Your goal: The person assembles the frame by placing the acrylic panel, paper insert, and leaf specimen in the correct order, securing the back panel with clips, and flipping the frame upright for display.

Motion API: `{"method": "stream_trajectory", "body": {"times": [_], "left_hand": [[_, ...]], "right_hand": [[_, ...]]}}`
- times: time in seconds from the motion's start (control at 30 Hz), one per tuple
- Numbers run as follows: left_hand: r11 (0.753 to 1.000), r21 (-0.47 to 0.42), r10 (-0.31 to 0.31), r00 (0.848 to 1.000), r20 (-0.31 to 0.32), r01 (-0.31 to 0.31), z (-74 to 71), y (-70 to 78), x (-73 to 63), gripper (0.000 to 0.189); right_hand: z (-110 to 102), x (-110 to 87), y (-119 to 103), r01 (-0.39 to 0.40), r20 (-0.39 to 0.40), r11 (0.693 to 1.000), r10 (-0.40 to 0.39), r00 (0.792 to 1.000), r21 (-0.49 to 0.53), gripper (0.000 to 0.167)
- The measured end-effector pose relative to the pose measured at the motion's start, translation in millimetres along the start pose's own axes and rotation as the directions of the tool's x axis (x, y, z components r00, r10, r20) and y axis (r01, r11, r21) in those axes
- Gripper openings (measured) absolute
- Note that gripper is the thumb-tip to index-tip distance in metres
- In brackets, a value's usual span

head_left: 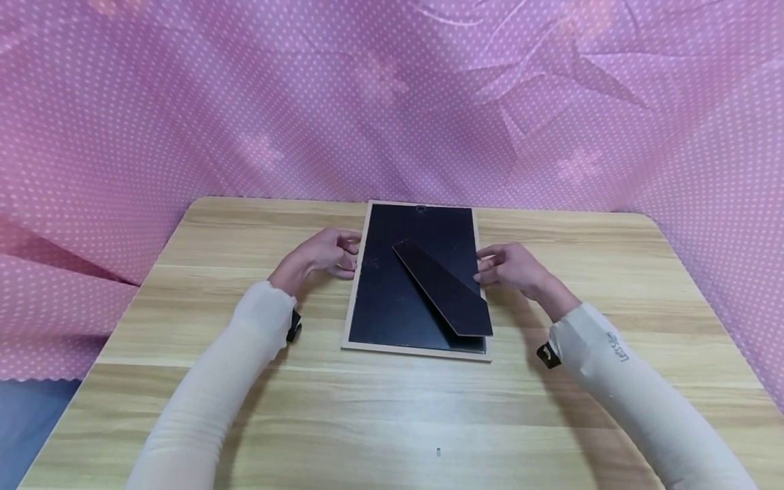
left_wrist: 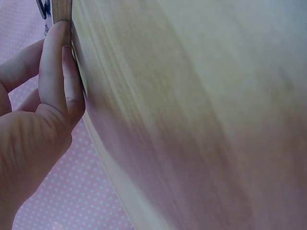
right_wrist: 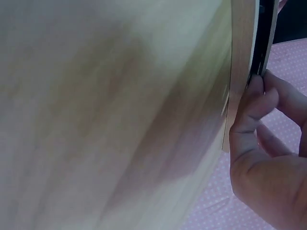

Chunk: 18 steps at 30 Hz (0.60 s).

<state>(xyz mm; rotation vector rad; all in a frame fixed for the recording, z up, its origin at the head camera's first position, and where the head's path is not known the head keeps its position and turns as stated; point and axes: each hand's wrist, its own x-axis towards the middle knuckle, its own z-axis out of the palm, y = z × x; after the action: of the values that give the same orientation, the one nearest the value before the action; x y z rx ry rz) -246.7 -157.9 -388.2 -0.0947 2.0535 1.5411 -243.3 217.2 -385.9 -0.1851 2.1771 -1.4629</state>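
A picture frame (head_left: pixel 398 306) lies face down on the wooden table, its black back panel facing up inside a pale wooden border. Its dark easel leg (head_left: pixel 444 289) sits slanted across the panel, its wide end at the lower right. My left hand (head_left: pixel 327 252) holds the left side of the border, with the thumb against the wooden edge (left_wrist: pixel 61 10) in the left wrist view. My right hand (head_left: pixel 511 269) holds the right side; in the right wrist view its thumb and fingers meet at the border (right_wrist: pixel 242 52). The front of the picture frame is hidden.
A tiny dark piece (head_left: pixel 438 452) lies on the wooden table (head_left: pixel 343 415) near its front. Pink dotted cloth (head_left: pixel 294 102) hangs behind and at both sides of the table. A small metal hanger (head_left: pixel 420 209) is at the panel's far edge.
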Motion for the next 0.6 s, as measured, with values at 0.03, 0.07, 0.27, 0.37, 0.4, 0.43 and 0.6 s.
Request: {"method": "stream_trajectory", "body": {"times": [0.03, 0.07, 0.27, 0.37, 0.4, 0.43, 0.6], "left_hand": [[1.000, 0.000, 0.000, 1.000, 0.001, 0.000, 0.0, 0.1, -0.3, 0.080], [1.000, 0.001, 0.001, 1.000, 0.001, -0.001, 0.1, 0.6, -0.8, 0.080], [1.000, 0.002, 0.005, 1.000, 0.005, -0.005, 0.4, 1.4, -1.6, 0.080], [1.000, 0.006, 0.006, 1.000, 0.006, -0.006, 0.7, 1.4, -1.5, 0.080], [1.000, 0.006, 0.007, 1.000, 0.006, -0.007, 0.8, 1.7, -1.7, 0.080], [1.000, 0.007, 0.007, 1.000, 0.006, -0.007, 0.7, 1.8, -1.7, 0.080], [1.000, 0.009, 0.003, 1.000, 0.007, -0.003, 0.2, 2.6, -2.3, 0.080]], "right_hand": [[-1, -0.5, 0, -0.004, 0.002, 1.000, 0.004, 1.000, 0.019, 0.062], [-1, -0.9, 0, -0.010, 0.005, 0.999, 0.010, 1.000, 0.032, 0.062], [-3, -0.2, -2, -0.025, 0.032, 1.000, 0.024, 0.999, 0.005, 0.056], [-4, -0.5, -7, -0.015, 0.057, 0.997, 0.019, 0.998, -0.077, 0.047], [-4, -0.4, -8, -0.010, 0.071, 0.995, 0.017, 0.997, -0.099, 0.045], [-4, -0.6, -10, -0.002, 0.087, 0.992, 0.013, 0.996, -0.122, 0.043], [-5, -0.7, -13, 0.052, 0.173, 0.984, -0.022, 0.985, -0.173, 0.038]]}}
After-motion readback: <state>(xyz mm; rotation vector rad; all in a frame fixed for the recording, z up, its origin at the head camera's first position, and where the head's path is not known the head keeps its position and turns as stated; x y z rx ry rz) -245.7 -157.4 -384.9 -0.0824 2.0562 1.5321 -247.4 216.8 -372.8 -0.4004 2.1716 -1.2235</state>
